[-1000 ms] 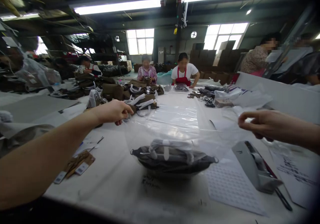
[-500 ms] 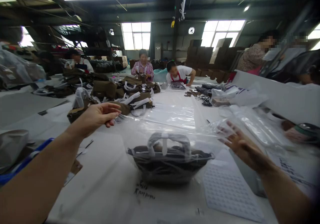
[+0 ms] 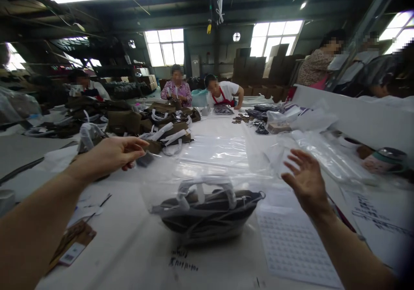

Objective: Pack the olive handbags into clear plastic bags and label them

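Observation:
A dark handbag (image 3: pixel 210 214) with wrapped handles stands on the white table (image 3: pixel 113 242), inside a clear plastic bag (image 3: pixel 161 169). At the upper left corner of the plastic, my left hand (image 3: pixel 124 152) has its thumb and fingers pinched together on the film. My right hand (image 3: pixel 305 180) is raised beyond the right side of the plastic, its fingers spread and holding nothing. A sheet with rows of pale dots (image 3: pixel 294 238) lies under and beside my right forearm.
Olive bags (image 3: pixel 124 124) are heaped at the back left. Clear plastic bags (image 3: pixel 326 158) and a lidded cup (image 3: pixel 386 158) lie to the right. A brown tag (image 3: pixel 76 238) is by my left forearm. People work across the table.
My right hand has turned more upright, with its fingers spread. The handbag appears tilted and slightly farther left, as the whole view has shifted. My left hand keeps its pinch.

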### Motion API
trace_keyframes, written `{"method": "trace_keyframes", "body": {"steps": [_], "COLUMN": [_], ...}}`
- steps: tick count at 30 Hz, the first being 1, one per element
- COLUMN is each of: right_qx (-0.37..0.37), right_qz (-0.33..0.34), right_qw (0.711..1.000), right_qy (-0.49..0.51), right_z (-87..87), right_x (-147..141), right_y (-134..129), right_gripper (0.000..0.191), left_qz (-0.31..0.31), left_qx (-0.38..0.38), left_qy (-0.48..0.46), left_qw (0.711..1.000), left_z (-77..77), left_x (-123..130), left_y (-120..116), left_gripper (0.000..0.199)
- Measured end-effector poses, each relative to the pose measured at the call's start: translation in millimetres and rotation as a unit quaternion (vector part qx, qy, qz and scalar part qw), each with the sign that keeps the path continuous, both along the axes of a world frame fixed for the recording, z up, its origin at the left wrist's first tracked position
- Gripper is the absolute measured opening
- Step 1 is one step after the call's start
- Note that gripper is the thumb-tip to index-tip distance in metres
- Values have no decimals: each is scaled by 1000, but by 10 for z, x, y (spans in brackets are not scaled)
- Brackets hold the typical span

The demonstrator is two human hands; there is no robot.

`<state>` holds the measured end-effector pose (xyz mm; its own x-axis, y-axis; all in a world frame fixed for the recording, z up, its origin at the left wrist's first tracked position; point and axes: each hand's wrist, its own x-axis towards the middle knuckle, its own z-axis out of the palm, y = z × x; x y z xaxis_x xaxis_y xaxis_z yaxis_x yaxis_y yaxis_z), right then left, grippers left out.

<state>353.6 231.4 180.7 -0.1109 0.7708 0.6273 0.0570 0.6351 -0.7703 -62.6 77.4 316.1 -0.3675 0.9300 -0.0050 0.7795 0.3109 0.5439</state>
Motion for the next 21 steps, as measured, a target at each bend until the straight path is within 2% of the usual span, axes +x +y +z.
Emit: {"method": "trace_keyframes", "body": {"steps": [1,2,3,5,7,9,10,11,12,13,15,16,18,21], "right_qx": [93,180,254,361,435,486,496,487,450,388,215,134,32,0], "right_qz": [-14,-18,-10,31,74,115,145,184,226,265,304,288,205,48], "right_qw": [994,974,942,864,809,783,774,769,770,776,787,782,753,712], "right_qy": [-61,-138,-220,-350,-389,-371,-366,-371,-392,-420,-492,-536,-625,-700], "right_z": [77,162,249,401,503,551,560,563,561,553,517,485,393,219], "right_x": [-32,-74,-122,-203,-220,-166,-125,-85,-55,-39,-57,-88,-172,-304], "right_y": [-24,-45,-62,-88,-125,-202,-261,-330,-403,-474,-580,-606,-601,-508], "right_gripper": [64,68,62,37,26,27,27,26,24,22,25,30,39,29], "left_qz": [-11,-19,-27,-39,-24,-13,-36,-87,-167,-263,-444,-491,-502,-445], "left_qx": [-10,-11,-7,-5,32,130,188,230,251,233,122,66,-3,-23], "left_qy": [1,-1,-3,15,113,247,290,304,287,252,213,230,280,334], "left_qw": [1000,1000,1000,999,993,960,938,921,909,902,861,838,818,831], "left_z": [18,42,71,137,197,227,225,208,174,123,-30,-127,-329,-543], "left_x": [22,48,77,149,265,475,628,810,1017,1238,1667,1851,2121,2279], "left_y": [26,52,77,113,120,98,85,81,93,128,270,370,593,868], "left_gripper": [42,43,43,41,37,31,28,25,24,23,25,22,16,16]}}
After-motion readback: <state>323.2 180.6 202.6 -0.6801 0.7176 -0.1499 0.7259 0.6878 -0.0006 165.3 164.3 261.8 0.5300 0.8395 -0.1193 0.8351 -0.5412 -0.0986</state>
